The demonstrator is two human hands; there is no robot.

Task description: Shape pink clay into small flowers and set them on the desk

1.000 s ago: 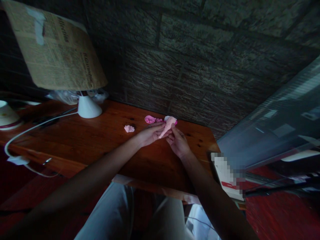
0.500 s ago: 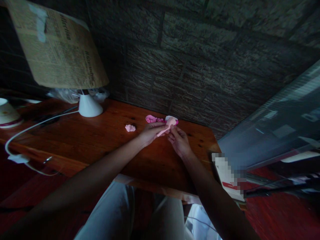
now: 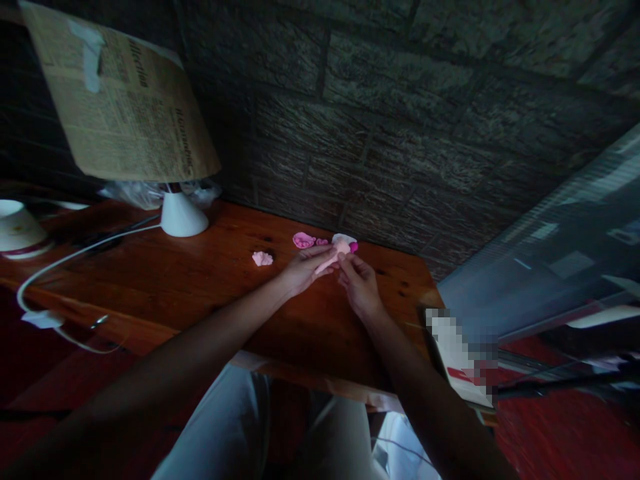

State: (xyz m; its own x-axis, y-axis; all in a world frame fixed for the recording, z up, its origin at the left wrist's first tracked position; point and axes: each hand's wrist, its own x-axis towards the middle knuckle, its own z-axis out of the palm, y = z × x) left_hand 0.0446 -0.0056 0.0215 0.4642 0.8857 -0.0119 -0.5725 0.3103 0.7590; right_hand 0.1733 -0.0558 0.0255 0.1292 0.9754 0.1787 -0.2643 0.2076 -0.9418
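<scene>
Head cam, the only view I had: a soft light-pink piece [image 3: 327,262] sat between both hands, above the wooden desk [image 3: 200,283], slanting down toward the left hand [image 3: 300,272]. It looked drawn out, approx. a tapered strip, wider at the top end. I judged shaping was in progress; whether the form was finished I couldn't tell, as fingers hid part of it. It hadn't been set down.

Other pieces lay apart on the desk: a pale-pink lump [image 3: 263,258] to the left of the hands, crumpled; a deeper-pink, ruffled piece [image 3: 303,241] nearer the wall [image 3: 400,140], w/ a small pink bit [image 3: 321,242] just beside it. I took the ruffled one as already worked and the lump as maybe unworked, but couldn't confirm. A white item [image 3: 345,237] and a magenta bit [image 3: 353,247] showed just past the held piece; ID of the white one unclear.

Pose: left arm [image 3: 200,340] reached in from lower left, approx. straight, its fingers closed round the lower part of the piece, thumb side up. Right arm [image 3: 425,380] came up from lower right, and the right hand [image 3: 363,287] pinched the piece btwn thumb and fingers near its upper part, other fingers curled. Fingertips nearly met; exact contact n/a, too small and dim. Lamp [image 3: 184,217] stood well left of the hands.
</scene>
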